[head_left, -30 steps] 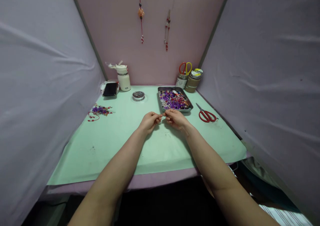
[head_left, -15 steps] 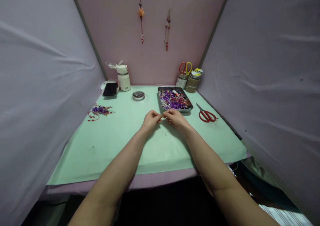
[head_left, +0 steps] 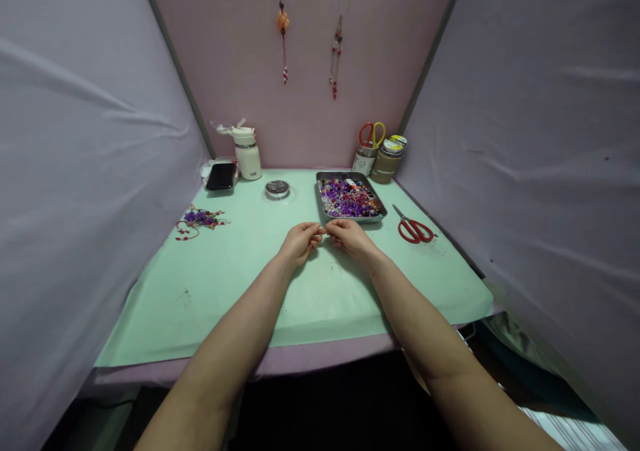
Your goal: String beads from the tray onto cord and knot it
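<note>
Fingertip to fingertip, my left hand (head_left: pixel 302 241) and my right hand (head_left: pixel 349 236) meet over the pale green table cover (head_left: pixel 240 264). Both are closed in a pinch. Whatever lies between the fingertips is too small to make out. Just beyond them stands a metal tray (head_left: pixel 379 219), filled with purple, clear, red and dark beads (head_left: pixel 345 198). Red-handled scissors (head_left: pixel 416 230) lie to the right of my right hand, blades pointing away. At the far left rests a bunch of strung purple beads with red cords (head_left: pixel 201 219).
A round clear-rimmed container (head_left: pixel 277 189) sits at the back middle. Behind it on the left are a white bottle (head_left: pixel 248 158) and a black phone (head_left: pixel 221 177). Back right hold a can of scissors (head_left: pixel 364 161) and a lidded jar (head_left: pixel 386 164). Beaded cords (head_left: pixel 283 21) hang on the pink wall.
My left hand has turned a little, its fingers shifting against those of the right hand. The right hand stays almost where it was. The whole view has tilted slightly.
</note>
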`<state>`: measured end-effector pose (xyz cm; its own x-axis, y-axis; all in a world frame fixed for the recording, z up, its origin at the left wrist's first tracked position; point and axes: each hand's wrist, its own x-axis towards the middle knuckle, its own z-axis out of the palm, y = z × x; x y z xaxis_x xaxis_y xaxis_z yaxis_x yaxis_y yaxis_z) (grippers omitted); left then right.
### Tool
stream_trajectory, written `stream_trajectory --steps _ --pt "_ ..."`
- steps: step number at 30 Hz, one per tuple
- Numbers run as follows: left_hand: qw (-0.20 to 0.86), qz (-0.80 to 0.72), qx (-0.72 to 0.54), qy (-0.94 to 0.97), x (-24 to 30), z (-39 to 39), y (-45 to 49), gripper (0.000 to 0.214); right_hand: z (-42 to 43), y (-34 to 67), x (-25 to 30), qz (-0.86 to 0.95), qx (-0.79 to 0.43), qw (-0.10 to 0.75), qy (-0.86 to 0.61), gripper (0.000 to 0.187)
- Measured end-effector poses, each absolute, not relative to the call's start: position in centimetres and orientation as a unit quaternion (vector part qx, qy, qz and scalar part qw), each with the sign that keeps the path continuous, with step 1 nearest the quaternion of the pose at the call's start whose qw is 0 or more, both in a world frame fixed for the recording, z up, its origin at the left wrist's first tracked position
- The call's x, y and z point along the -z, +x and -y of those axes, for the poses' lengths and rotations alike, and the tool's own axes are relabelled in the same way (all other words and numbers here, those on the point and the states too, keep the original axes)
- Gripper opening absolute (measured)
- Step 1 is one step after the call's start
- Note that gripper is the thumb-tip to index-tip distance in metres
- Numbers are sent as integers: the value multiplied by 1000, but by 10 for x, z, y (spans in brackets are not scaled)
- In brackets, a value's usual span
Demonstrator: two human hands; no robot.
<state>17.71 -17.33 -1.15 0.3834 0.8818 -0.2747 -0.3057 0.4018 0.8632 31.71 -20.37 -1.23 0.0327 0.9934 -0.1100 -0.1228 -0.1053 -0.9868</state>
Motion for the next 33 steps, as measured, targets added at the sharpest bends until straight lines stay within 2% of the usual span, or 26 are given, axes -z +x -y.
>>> stream_trajectory --steps 8,18,28,33 --pt "725 -423 -332 431 11 177 176 26 204 316 10 401 -561 529 -495 30" --pt "785 -399 -333 337 19 169 175 11 201 319 16 366 -608 531 -463 41" --pt "808 -384 -335 297 10 172 176 10 201 319 16 352 -618 539 -451 37" --pt "797 -390 -344 307 11 173 178 14 202 321 15 324 -681 523 -398 33"
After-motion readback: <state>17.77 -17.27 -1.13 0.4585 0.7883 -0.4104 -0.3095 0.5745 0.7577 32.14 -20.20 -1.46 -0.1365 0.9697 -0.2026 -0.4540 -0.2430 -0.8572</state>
